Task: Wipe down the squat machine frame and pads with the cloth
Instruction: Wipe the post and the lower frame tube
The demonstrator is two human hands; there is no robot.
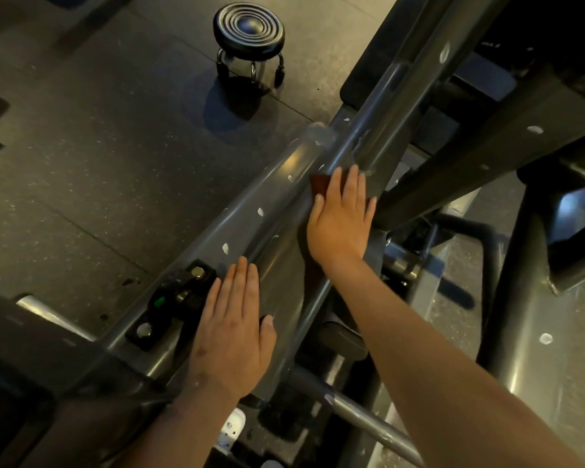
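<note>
A thick grey frame tube [267, 204] of the squat machine runs diagonally from lower left to upper right, dotted with white chips. My right hand [340, 217] lies flat with straight fingers on a reddish-brown cloth [319, 184], pressing it against the tube near a weld joint. Only a corner of the cloth shows past the fingers. My left hand [232, 329] rests flat and open on the same tube lower down, beside a black clamp block [173, 305] with bolts and a green dot.
A round black stool [249, 37] on casters stands on the dark rubber floor beyond the frame. More grey frame bars [487, 150] cross at the right, with a steel bar [368, 417] below. A dark pad edge [362, 76] lies behind the tube.
</note>
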